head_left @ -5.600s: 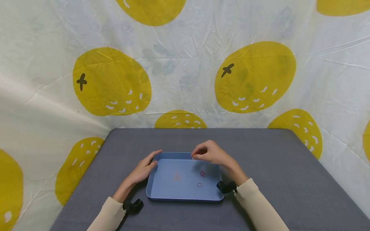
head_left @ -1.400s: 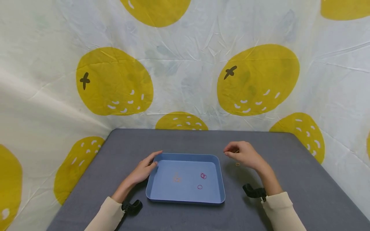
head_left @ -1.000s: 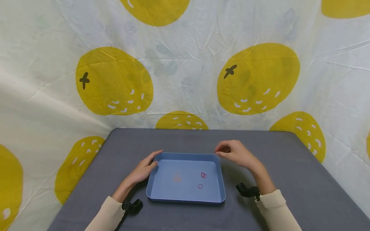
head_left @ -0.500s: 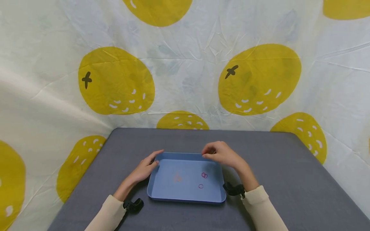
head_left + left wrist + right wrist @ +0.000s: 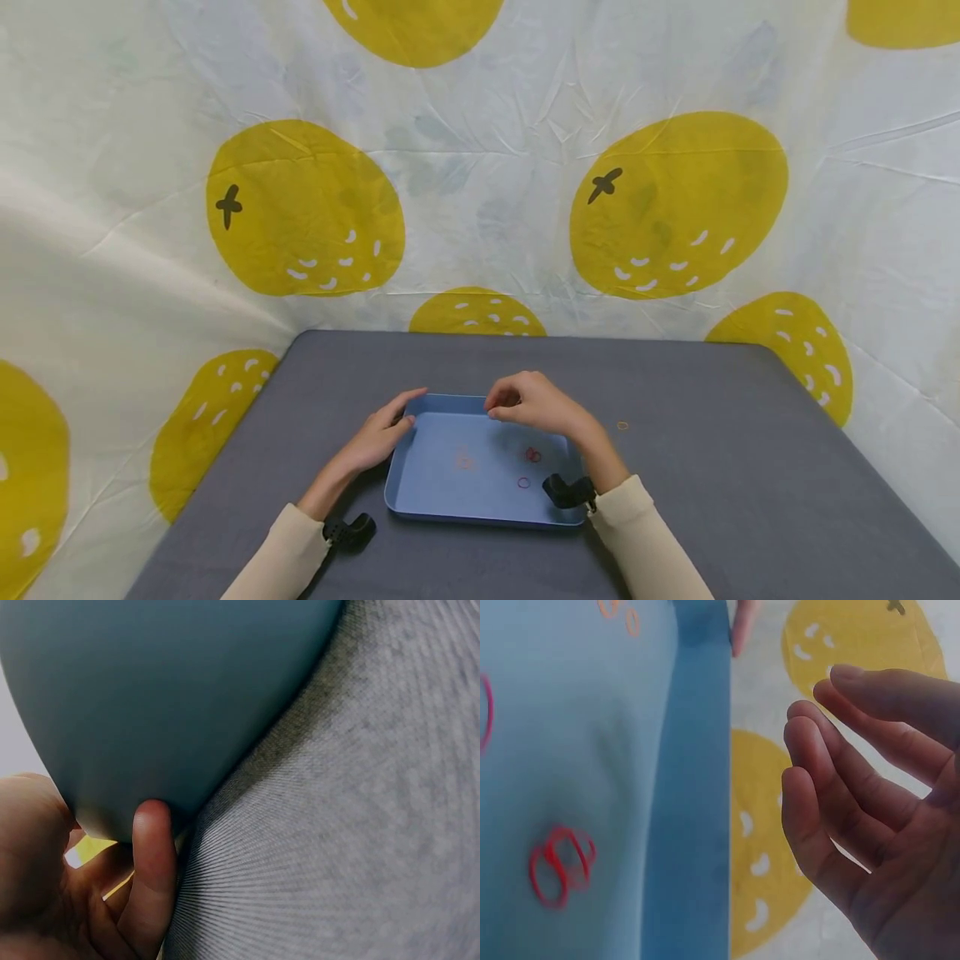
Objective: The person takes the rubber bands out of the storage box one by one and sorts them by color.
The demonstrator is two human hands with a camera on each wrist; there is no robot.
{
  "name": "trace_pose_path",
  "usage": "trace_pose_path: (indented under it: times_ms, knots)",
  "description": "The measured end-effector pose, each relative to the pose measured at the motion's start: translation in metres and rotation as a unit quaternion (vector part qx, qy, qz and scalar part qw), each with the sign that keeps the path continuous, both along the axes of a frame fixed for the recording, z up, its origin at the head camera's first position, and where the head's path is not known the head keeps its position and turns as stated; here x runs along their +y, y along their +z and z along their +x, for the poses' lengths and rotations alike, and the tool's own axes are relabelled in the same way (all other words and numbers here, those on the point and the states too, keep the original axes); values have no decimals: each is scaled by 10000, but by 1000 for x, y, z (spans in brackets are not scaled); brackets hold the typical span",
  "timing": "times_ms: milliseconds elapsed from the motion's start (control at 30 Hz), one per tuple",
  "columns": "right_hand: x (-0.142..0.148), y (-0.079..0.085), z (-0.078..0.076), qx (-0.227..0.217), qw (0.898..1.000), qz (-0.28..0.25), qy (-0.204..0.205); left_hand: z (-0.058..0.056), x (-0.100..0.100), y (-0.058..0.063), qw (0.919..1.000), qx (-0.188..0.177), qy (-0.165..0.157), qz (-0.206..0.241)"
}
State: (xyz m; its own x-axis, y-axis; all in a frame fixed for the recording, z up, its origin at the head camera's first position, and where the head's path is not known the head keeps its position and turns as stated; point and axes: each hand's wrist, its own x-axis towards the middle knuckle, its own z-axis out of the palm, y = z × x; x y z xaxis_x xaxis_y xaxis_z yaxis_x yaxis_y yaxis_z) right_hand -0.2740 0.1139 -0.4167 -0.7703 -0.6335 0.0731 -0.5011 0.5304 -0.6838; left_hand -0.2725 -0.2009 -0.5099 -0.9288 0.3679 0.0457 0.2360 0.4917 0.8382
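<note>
In the head view, my left hand (image 5: 378, 437) grips the far left corner of a shallow blue tray (image 5: 480, 504), thumb at the side rim and index finger along the far edge. A fingertip (image 5: 154, 825) presses its outer wall in the left wrist view. My right hand (image 5: 536, 404) hovers over the tray's far side, thumb and index fingertips brought together in a pinch on a thin rubber band, which the fingers mostly hide. In the tray lie pale orange rubber bands (image 5: 464, 460) left of centre, a red cluster (image 5: 557, 862) at right and one pinkish-red band (image 5: 523, 482) nearer the front.
A yellow-orange rubber band (image 5: 622, 425) lies on the grey table (image 5: 720, 467), right of the tray. Behind the table hangs a white cloth (image 5: 487, 208) with large yellow fruit prints. Each wrist wears a black camera (image 5: 567, 492).
My right hand has travelled left from the table beside the tray to above its far side, fingers still pinched. The table's yellow-orange band shows again. My left hand stays on the tray.
</note>
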Motion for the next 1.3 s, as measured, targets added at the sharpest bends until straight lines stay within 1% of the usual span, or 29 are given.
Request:
trace_pose_path:
  times_ms: [100, 300, 467, 967, 1100, 1300]
  knots:
    - [-11, -4, 0, -40, 9999, 4, 113, 0, 0, 1, 10000, 1, 3, 22]
    - [-29, -16, -5, 55, 9997, -10, 225, -1, 0, 1, 10000, 24, 24, -41]
    - [-37, -26, -7, 178, 9991, 189, 340, -1, 1, 0, 10000, 65, -18, -57]
    - [-44, -34, -6, -51, 9963, 642, 564, 0, -1, 0, 10000, 85, 6, -18]
    - [-47, -38, -5, -3, 9956, 769, 527, 0, 0, 1, 9999, 86, 8, -51]
    - [-51, -43, -7, 265, 9950, 808, 530, 0, 0, 1, 10000, 83, 1, -54]
